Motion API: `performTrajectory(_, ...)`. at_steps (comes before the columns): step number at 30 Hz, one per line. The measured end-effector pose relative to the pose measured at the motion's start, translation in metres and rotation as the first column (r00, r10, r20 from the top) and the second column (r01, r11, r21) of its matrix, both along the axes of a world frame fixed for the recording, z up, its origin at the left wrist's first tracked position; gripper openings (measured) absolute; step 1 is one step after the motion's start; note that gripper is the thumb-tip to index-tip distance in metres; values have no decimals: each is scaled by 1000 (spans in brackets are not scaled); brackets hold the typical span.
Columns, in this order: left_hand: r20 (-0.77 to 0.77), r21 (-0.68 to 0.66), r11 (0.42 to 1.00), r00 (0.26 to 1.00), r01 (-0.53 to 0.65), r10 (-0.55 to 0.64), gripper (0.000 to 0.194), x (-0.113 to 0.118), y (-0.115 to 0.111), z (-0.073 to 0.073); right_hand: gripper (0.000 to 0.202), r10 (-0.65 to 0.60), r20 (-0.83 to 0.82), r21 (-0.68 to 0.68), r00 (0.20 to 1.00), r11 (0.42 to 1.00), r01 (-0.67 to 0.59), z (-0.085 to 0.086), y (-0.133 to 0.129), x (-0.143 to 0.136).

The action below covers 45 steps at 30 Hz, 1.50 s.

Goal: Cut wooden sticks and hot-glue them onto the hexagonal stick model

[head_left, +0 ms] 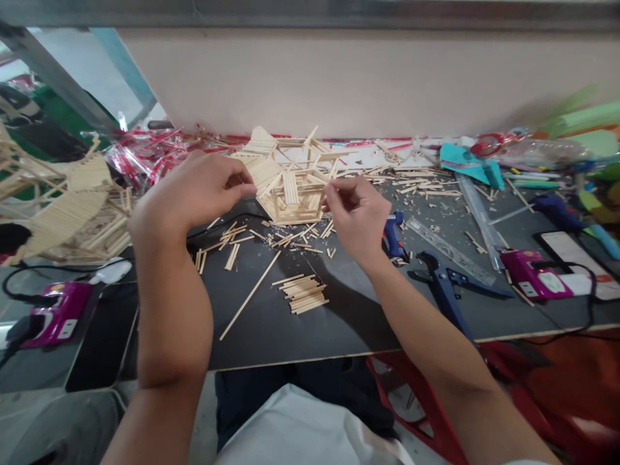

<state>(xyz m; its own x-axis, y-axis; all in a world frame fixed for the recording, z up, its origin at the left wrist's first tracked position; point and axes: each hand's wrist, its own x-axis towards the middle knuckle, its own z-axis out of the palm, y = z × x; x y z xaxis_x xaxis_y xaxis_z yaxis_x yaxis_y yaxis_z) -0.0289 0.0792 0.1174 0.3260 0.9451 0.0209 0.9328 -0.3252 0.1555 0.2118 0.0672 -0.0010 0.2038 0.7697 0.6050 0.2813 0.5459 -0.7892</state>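
Observation:
A small model built of thin wooden sticks, with slatted panels and an open frame, stands on the dark tabletop. At its left side is my left hand, with thumb and fingers closed by the slatted panel; what they hold, if anything, is hidden. My right hand pinches at the right side of the frame, and I cannot make out what lies between its fingertips. Nearer me lie a neat row of short cut sticks and one long stick. Loose stick pieces are scattered in front of the model.
On the right are a blue glue gun, a clear ruler, a blue cutter, a purple power adapter and a phone. A larger stick model and another purple adapter stand left. Behind is a pale wall.

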Motion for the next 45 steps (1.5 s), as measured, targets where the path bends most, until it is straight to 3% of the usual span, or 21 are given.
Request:
performTrajectory(7,-2,12,1000,1000,10,-10,34,0,0,-3,9,-39,176,-69,984,996,52,-14,4,-15)
performTrajectory(21,-49,-15,999,998,35,-36,38,7,0,3,12,-38,322,-162,946,982,94,11,12,-14)
performTrajectory(32,-55,-12,997,996,70,-70,38,6,3,0,11,44,199,-214,979,977,-1,3,15,-12)
performTrajectory(45,-60,-8,996,994,87,-87,39,6,5,-2,11,55,162,-248,985,969,-13,4,12,-12)
